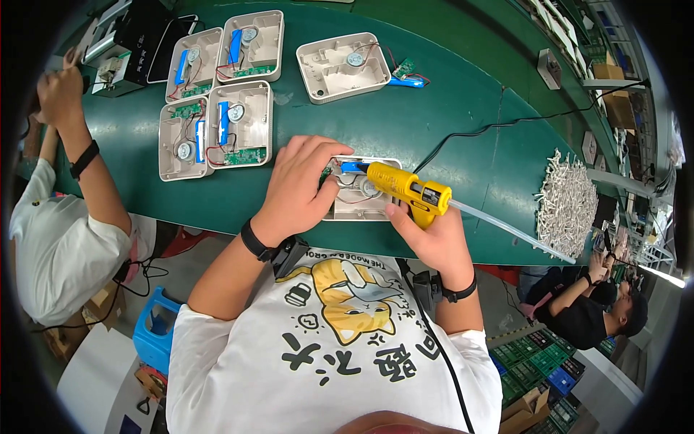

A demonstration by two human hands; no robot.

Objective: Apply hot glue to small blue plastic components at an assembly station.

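Observation:
My right hand (436, 242) is wrapped round the handle of a yellow hot glue gun (394, 182). A long translucent glue stick (510, 233) sticks out of its back end. The gun's nozzle points left, over a blue cylindrical battery (350, 167) inside a beige plastic housing (359, 215). This housing lies open side up at the table's near edge. My left hand (300, 184) grips its left side, fingers over the far rim and thumb at the inside. A round silver disc-shaped part (369, 188) sits in the housing, partly covered by the gun.
Several similar housings (271, 119) with batteries and green boards stand at the left. Another housing (325, 89) lies farther back, its battery (407, 82) outside. A black cable (491, 127) crosses the green table (463, 173). Small whitish parts (567, 206) are heaped right. Co-workers sit either side.

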